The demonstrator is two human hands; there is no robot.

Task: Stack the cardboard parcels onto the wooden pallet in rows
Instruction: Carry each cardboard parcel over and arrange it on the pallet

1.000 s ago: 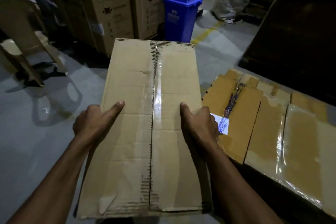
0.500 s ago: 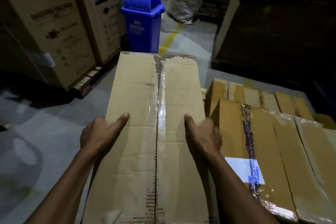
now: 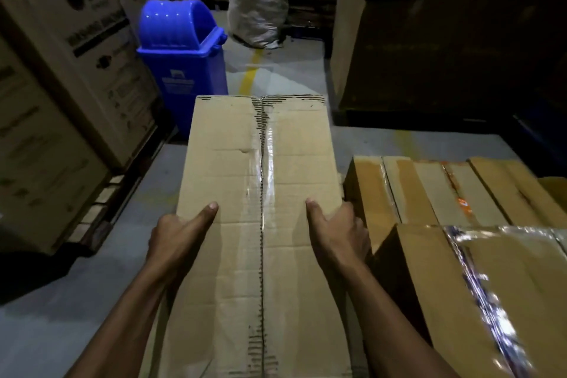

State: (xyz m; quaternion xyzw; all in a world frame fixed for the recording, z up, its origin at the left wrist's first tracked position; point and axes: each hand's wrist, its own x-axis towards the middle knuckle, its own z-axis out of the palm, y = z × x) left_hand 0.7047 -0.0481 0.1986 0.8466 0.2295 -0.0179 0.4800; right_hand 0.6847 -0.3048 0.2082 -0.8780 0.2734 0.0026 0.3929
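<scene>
At the frame's left we see LG cartons [image 3: 76, 77] and a blue bin [image 3: 184, 61]. In the centre, our left hand [image 3: 175, 233] and right hand [image 3: 340, 233] grip the long taped parcel [image 3: 260, 193] by its sides, thumbs on top. Stacked parcels [image 3: 445, 193] lie at right.

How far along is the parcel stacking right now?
Done: a row of brown taped cardboard parcels lies stacked at right, with another nearer. In hand: left hand and right hand grip the long cardboard parcel beside them. Left: setting it down; the pallet is hidden.
</scene>
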